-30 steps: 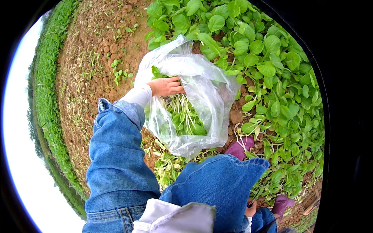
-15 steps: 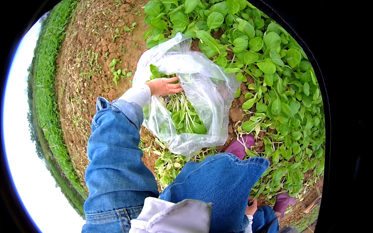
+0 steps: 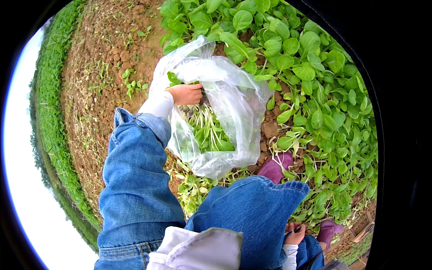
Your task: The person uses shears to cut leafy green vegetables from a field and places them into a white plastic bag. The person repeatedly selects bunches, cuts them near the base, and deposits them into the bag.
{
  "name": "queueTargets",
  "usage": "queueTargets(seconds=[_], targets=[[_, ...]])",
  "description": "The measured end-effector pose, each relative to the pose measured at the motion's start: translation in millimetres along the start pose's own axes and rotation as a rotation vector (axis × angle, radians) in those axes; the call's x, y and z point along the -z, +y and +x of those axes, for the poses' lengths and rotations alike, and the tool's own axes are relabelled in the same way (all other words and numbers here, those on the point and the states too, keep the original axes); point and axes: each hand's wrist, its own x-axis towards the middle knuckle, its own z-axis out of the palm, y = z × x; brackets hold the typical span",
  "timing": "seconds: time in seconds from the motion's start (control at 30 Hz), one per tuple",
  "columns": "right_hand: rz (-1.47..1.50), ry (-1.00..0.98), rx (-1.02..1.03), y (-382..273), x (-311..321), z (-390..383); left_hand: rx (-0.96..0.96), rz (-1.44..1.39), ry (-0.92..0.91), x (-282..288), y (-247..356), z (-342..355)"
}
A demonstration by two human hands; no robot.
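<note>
A clear plastic bag [image 3: 218,164] lies wide-mouthed on the soil, holding leafy greens [image 3: 208,126] with pale stems. My left hand [image 3: 186,94] reaches into its mouth, its fingers curled down around greens at the upper left; the fingertips are hidden. One leaf [image 3: 173,79] pokes up behind this hand. Down at the lower right, beside my knee, my right hand [image 3: 295,235] is closed on a thin dark item that is too small and covered to identify.
Dense leafy plants [image 3: 306,72] grow along the right side. Bare brown soil [image 3: 108,58] with small sprouts stretches to the left. Loose pulled leaves [image 3: 195,191] lie below the bag. Purple boots [image 3: 276,167] stand close to the plants' edge.
My left hand's fingers, stretched out before, are now bent down into the bag. My right hand has come further into view at the lower right. The view has shifted slightly.
</note>
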Motion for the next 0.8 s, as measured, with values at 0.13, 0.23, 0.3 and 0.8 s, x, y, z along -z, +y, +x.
queueTargets(seconds=[0.13, 0.23, 0.3, 0.8], targets=[[0.047, -0.062, 0.207, -82.8, -21.1, 31.9, 0.023, -0.037, 0.014, 6.8, -7.3, 0.9], [0.052, -0.290, 0.314, -167.7, -63.0, 53.2, -0.006, -0.079, 0.045, 9.4, -12.4, 0.3], [-0.077, -0.475, 0.434, -215.3, -107.1, 64.3, 0.003, -0.093, 0.041, 9.1, -9.8, 1.8], [0.166, -0.456, 0.410, -218.6, -240.4, 91.4, 0.058, -0.403, 0.159, 54.2, -44.0, 15.6]])
